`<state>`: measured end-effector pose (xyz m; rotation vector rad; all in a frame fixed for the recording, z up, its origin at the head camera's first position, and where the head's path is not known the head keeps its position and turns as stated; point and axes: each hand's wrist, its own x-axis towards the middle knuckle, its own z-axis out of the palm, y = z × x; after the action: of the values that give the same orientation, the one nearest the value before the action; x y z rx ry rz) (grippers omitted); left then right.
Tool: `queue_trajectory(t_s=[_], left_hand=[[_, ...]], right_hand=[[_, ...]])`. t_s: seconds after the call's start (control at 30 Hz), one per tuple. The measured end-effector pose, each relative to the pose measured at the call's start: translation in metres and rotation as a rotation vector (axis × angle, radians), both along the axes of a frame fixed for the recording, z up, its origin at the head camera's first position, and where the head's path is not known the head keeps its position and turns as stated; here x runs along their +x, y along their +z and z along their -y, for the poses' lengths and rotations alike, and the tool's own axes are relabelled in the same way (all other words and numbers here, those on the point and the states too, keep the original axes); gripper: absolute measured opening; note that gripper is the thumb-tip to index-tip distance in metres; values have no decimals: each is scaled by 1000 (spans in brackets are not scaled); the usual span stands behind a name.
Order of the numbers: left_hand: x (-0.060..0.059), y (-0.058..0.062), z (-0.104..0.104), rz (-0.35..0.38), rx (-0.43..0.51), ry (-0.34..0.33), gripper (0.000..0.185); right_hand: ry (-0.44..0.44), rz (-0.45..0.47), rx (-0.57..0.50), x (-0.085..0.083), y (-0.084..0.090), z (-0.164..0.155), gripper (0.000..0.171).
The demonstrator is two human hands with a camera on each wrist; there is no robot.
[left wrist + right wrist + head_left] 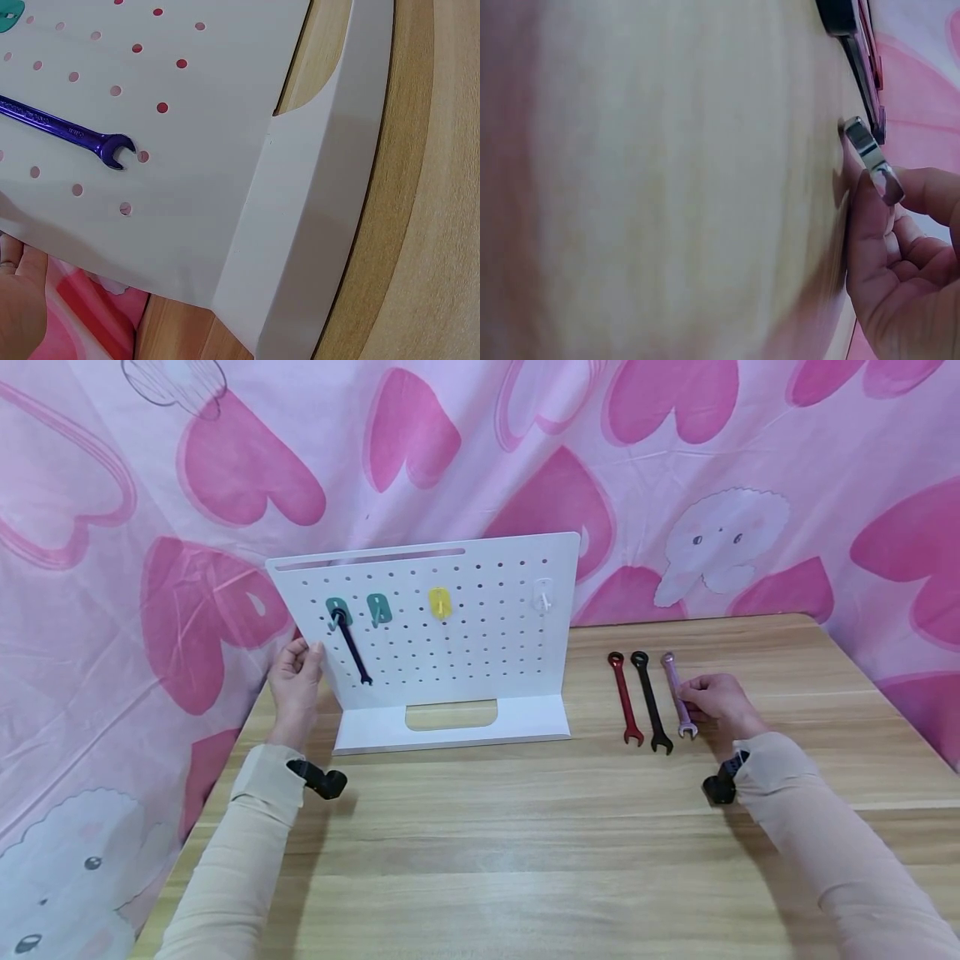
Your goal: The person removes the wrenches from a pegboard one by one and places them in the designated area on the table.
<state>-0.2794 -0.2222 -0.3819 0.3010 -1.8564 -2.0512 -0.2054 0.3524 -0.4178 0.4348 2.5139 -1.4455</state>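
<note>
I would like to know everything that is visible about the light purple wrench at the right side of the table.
The light purple wrench is slim and looks like shiny metal, with a closed ring at its far end and an open, silvery head nearer the person. It is at the right end of a row on the wooden table, roughly parallel to the black wrench without touching it. The right hand pinches it, hiding part of the shaft. Whether it is slightly raised, I cannot tell.

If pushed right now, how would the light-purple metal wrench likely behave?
The light-purple metal wrench would probably stay stiff, given its straight, solid-looking shank. Its glossy finish may feel slippery. The wider forked end should discourage rolling.
</note>
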Motion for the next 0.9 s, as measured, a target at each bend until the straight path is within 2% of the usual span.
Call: queue_trajectory(t_s=[0.63,0.9], left_hand=[[1,-1,0,-16,-10,-9,19],[2,-1,0,-5,-7,-5,20]], right_hand=[[12,-38,167,0,7,7,33],[5,-31,159,-1,5,7,30]])
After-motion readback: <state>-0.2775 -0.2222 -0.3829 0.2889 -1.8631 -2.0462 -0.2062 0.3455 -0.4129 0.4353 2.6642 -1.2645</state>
